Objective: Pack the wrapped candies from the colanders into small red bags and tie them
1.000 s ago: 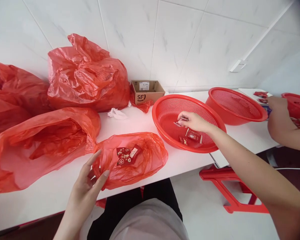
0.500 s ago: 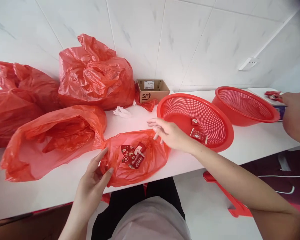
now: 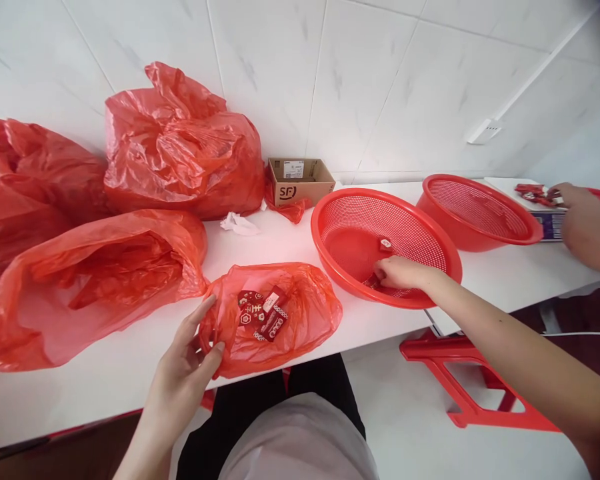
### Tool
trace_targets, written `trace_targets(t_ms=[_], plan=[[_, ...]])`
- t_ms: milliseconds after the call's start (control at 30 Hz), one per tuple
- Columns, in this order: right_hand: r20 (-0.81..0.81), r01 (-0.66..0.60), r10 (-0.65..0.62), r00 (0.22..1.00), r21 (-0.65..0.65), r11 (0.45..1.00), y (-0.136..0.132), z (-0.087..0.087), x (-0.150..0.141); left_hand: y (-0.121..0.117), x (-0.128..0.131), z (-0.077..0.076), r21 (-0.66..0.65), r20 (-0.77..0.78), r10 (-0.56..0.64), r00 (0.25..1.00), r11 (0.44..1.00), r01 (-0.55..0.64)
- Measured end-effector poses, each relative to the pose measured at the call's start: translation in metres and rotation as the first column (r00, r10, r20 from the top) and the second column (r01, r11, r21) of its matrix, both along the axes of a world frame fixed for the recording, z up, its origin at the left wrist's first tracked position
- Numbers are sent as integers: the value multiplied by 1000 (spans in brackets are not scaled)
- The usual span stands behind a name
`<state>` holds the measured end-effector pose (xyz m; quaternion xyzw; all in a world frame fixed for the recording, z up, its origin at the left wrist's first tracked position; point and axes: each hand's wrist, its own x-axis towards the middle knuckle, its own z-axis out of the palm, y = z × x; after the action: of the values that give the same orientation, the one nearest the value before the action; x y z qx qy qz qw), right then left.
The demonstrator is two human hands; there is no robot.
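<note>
Head view is showing the left grip (image 3: 183,367) with thumb and forefinger standing apart, touching the left edge of a small open bag (image 3: 310,313). Just right of that grip, dark red packets (image 3: 273,325) are lying inside this bag. The right grip (image 3: 403,272) is resting down inside a red basket (image 3: 347,227), its fingers lying over a half-hidden packet (image 3: 373,281); whether they are clamping it, I cannot tell. Beyond these fingers, a small packet (image 3: 385,245) is sitting in the same basket. Beyond the left grip, a larger open bag (image 3: 35,327) is lying on the white surface (image 3: 280,243), and behind it a bulging bag (image 3: 180,153) is standing just beside a cardboard box (image 3: 297,193). Beyond and right of the right grip, a second basket (image 3: 480,230) is standing, and farther right a co-worker's hand (image 3: 573,200) is touching a heap of packets (image 3: 530,193).
</note>
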<state>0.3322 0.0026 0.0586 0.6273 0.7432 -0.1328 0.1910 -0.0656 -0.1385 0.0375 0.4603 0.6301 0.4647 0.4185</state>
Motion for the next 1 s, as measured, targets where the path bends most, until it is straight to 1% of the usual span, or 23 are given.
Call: trace_targets(t_ms=[67, 200, 300, 400, 467, 533, 600, 633, 667, 700, 733, 767, 800, 833, 867, 900, 933, 967, 1000], plan=[[42, 22, -21, 999, -28, 999, 3, 1, -2, 0, -2, -1, -8, -4, -9, 1000, 1000, 9], [121, 65, -60, 991, -42, 997, 9, 2, -2, -2, -4, -2, -20, 6, -9, 1000, 1000, 9], [134, 75, -68, 989, -44, 996, 13, -2, -1, -2, -4, -2, -31, 20, 13, 1000, 999, -13], [109, 121, -120, 987, -7, 993, 17, -5, 2, -2, -2, -1, -51, 25, 13, 1000, 999, -11], [70, 181, -182, 981, 28, 983, 20, -4, 4, -3, -1, 0, -51, 34, 3, 999, 999, -1], [-3, 248, -249, 969, 59, 967, 22, 1, 8, -3, -1, 0, -45, 50, 2, 999, 999, 1], [-121, 301, -292, 949, 69, 951, 23, 13, 11, -3, -2, 0, -40, 69, 8, 998, 999, -6], [-181, 312, -295, 938, 72, 947, 22, 20, 11, -4, -2, 0, -38, 76, 11, 997, 999, -8], [-275, 315, -286, 918, 70, 946, 20, 29, 10, -4, -2, 0, -36, 80, 11, 997, 999, -8], [-418, 315, -266, 869, 53, 948, 17, 37, 7, -4, -2, -1, -36, 80, 10, 997, 999, -7], [-594, 308, -240, 768, 15, 951, 14, 45, 2, -4, -2, -1, -38, 78, 10, 997, 999, -8], [-765, 286, -217, 607, -45, 957, 9, 51, -5, -3, -2, -1, -41, 75, 14, 997, 999, -11], [-891, 239, -211, 403, -120, 963, 4, 56, -15, -3, -2, -1, -43, 77, 20, 997, 999, -16], [-953, 168, -229, 199, -197, 966, -1, 60, -27, -3, -1, 0, -41, 87, 25, 996, 999, -22], [-962, 84, -268, 46, -263, 961, -7, 61, -41, -2, 0, 1, -35, 103, 31, 994, 999, -27], [-950, 5, -310, -28, -311, 950, -12, 61, -56, -2, 2, 2, -30, 120, 37, 992, 999, -34], [-936, -63, -348, -55, -344, 937, -17, 59, -72, -2, 3, 3, -27, 131, 46, 990, 999, -43], [-927, -112, -372, -48, -365, 924, -22, 56, -87, -2, 5, 5, -27, 141, 54, 989, 998, -51], [-927, -136, -374, -17, -368, 920, -25, 53, -102, -2, 7, 7, -32, 147, 63, 987, 998, -59]])
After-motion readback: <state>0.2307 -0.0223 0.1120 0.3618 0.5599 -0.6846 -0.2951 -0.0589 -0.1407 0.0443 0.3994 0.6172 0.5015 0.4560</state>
